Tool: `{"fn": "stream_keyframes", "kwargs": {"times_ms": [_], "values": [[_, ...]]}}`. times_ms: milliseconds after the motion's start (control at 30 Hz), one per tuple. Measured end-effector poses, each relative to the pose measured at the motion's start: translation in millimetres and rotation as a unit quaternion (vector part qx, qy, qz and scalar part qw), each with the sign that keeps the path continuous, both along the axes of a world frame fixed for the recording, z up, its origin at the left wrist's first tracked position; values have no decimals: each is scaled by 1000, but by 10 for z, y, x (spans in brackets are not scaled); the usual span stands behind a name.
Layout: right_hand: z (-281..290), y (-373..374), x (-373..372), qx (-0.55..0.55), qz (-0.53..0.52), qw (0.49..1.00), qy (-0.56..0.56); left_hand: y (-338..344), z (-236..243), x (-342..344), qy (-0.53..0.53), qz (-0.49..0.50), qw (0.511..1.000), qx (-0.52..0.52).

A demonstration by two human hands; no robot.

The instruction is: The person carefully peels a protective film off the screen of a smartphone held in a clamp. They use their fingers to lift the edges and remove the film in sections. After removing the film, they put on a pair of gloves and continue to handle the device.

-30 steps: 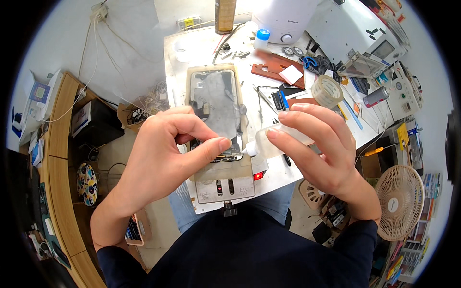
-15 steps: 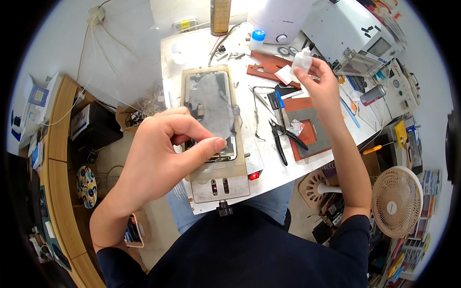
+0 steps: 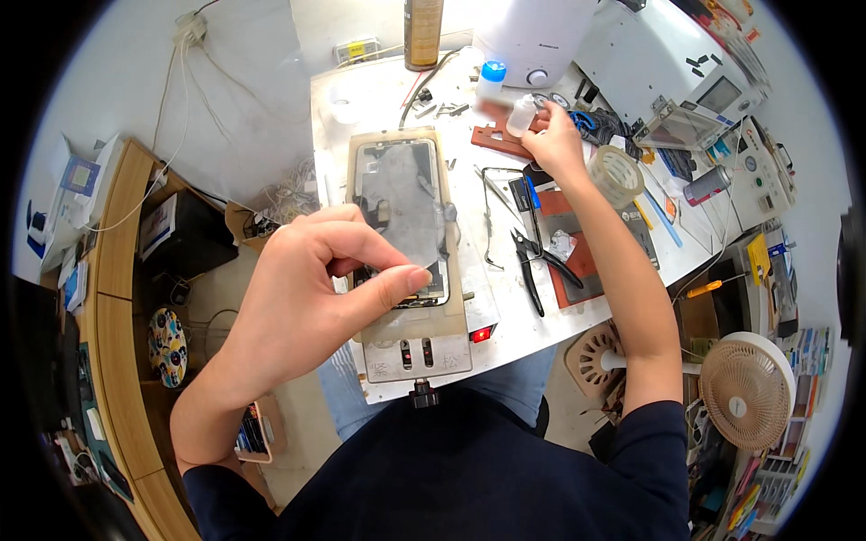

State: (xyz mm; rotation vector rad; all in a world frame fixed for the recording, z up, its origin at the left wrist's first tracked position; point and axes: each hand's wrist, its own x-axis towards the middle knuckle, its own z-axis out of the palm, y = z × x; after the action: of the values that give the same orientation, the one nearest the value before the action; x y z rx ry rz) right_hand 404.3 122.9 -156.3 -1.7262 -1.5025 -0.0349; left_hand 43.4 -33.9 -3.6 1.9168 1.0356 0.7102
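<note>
An opened phone (image 3: 397, 194), its inside smeared grey, lies on a beige clamp stand (image 3: 442, 325) with a dark knob at its near end. Above the phone's lower end hovers my left hand (image 3: 316, 284), thumb and forefinger pinched together; whatever they hold is too small or hidden to make out. At the far right of the table, my right hand (image 3: 557, 144) grips a small translucent dropper bottle (image 3: 520, 117) with its nozzle up, over a red-brown plate (image 3: 494, 137).
Black-handled cutters (image 3: 530, 275) and a phone-sized metal frame (image 3: 492, 221) lie right of the stand. A blue-capped bottle (image 3: 491, 79), a tall brown can (image 3: 421, 36) and a white appliance (image 3: 532, 41) stand behind. A clear tape roll (image 3: 617, 176) sits beside my right forearm.
My right hand has carried the dropper bottle leftward and slightly farther away, uncovering the tape roll. My left hand keeps its pinch over the phone. The whole view has shifted slightly.
</note>
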Motion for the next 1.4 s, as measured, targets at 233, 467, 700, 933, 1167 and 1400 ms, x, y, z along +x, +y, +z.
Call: {"fn": "stream_keyframes", "kwargs": {"times_ms": [233,467,700,933,1167,1400], "values": [[1312,-1236,-799,-101,321,906,257,1,-4,-38,10,10,1000,-2],[1493,-1689,-1174,-218,422,861,181,20,3,0,5,5,1000,-1],[1495,-1744,-1243,-242,401,862,195,30,-2,-9,11,8,1000,-6],[1418,-1710,-1219,-235,414,855,206,33,-25,-10,16,0,1000,3],[1477,-1672,-1216,-232,440,856,145,24,-22,-31,27,0,1000,11],[1469,-1667,-1216,-231,436,860,129,17,-32,-27,23,-1,1000,11]]}}
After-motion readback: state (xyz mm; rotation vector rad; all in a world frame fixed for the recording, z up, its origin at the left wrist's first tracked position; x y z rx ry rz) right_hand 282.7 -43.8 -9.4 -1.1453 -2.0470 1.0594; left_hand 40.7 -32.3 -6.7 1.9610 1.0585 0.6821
